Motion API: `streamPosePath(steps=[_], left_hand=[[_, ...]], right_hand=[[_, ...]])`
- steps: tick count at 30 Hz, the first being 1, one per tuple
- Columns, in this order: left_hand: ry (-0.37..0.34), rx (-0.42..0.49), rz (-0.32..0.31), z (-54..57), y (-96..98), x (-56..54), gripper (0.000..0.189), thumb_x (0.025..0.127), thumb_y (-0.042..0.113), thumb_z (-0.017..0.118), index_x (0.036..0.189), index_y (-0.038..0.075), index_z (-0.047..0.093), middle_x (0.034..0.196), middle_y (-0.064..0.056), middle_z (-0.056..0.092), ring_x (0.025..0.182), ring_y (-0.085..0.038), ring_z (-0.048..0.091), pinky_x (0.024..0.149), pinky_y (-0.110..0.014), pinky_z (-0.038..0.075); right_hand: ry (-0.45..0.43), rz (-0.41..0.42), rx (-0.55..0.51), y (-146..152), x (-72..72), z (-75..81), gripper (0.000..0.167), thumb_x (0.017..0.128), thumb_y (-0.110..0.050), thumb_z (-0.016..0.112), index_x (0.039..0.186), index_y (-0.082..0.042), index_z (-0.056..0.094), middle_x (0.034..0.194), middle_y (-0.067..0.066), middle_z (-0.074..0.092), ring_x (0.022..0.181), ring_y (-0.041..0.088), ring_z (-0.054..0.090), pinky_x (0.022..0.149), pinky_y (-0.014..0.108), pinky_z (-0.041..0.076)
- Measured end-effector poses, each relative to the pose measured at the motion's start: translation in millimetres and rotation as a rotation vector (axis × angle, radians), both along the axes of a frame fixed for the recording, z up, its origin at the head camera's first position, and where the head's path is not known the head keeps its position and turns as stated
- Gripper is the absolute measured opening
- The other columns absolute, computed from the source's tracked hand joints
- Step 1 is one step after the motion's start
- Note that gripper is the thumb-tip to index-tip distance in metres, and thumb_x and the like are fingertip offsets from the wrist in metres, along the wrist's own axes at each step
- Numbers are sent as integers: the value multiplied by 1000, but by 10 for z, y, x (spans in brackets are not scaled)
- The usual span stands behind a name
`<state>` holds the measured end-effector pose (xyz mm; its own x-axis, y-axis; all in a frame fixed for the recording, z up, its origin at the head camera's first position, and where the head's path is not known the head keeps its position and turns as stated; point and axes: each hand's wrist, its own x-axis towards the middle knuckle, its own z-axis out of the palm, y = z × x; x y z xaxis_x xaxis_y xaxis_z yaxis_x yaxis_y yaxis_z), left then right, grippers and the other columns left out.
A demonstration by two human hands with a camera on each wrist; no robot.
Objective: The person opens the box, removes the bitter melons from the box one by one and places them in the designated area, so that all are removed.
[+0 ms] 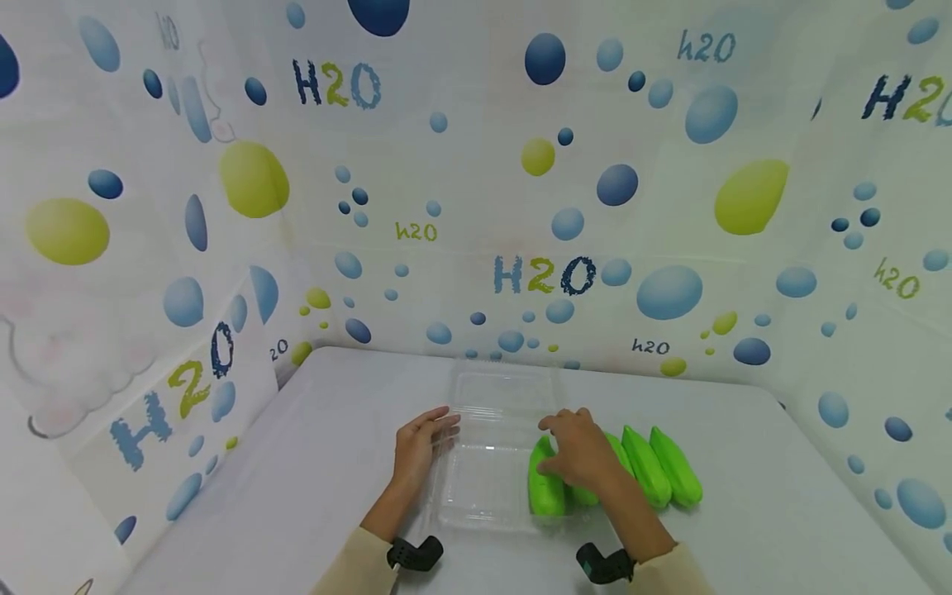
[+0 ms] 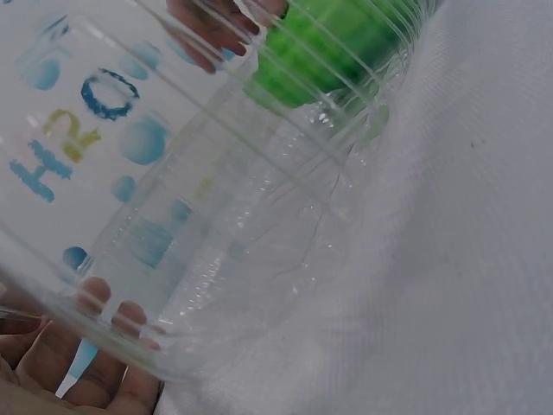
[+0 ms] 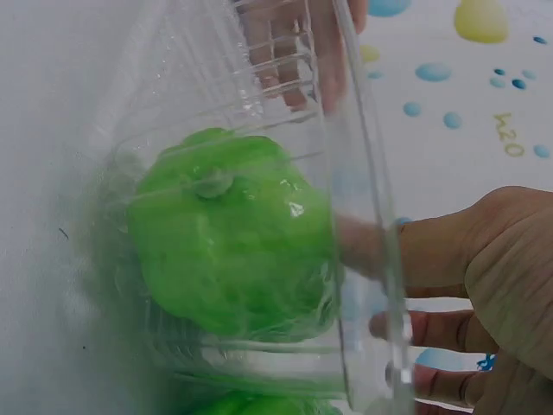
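A clear plastic clamshell box (image 1: 483,483) lies on the table, its lid (image 1: 506,388) folded back. One bright green, long, pointed vegetable-shaped piece (image 1: 548,487) rests inside against the right wall; its rounded, lobed end (image 3: 233,238) shows through the plastic. My left hand (image 1: 420,446) rests at the left edge, loosely bent fingers (image 2: 99,372) along the rim. My right hand (image 1: 583,450) hangs over the right wall. Its thumb (image 3: 371,246) reaches to the green piece's side, while the other fingers spread apart outside the wall.
Several more green pieces (image 1: 673,467) lie side by side right of the box, partly behind my right hand and forearm. A white cloth covers the table (image 1: 320,463). A patterned curtain (image 1: 476,190) with bubbles and lettering stands behind and along both sides.
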<state>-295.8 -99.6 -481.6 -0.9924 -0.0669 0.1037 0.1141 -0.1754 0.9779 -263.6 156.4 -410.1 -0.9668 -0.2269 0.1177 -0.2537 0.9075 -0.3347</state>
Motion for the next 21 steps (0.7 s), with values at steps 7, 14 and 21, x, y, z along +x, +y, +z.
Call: streamPosePath(steps=[7,14,21], left_hand=[[-14,9,12,18,14,4,39,106,9,42,138,-11,53,127,-24,67,119,-40,65,100,-45,55],[-6,-9,17,-6,7,-3,38,105,8,42,136,-11,55,124,-23,69,117,-40,66,97,-42,57],[-6,-11,18,-11,21,-13,39,105,8,41,136,-11,55,124,-23,69,116,-39,66,97,-42,57]], right_hand=[[15,14,45,-91,40,-41,62,78,-36,88,127,-4,67,111,9,70,96,24,53,79,41,55],[26,17,93,-195,57,-87,59,80,-45,84,113,1,68,81,2,57,80,19,45,60,32,45],[-8,15,98,-299,71,-174,55,78,-45,85,101,2,66,81,8,51,70,19,48,54,32,45]])
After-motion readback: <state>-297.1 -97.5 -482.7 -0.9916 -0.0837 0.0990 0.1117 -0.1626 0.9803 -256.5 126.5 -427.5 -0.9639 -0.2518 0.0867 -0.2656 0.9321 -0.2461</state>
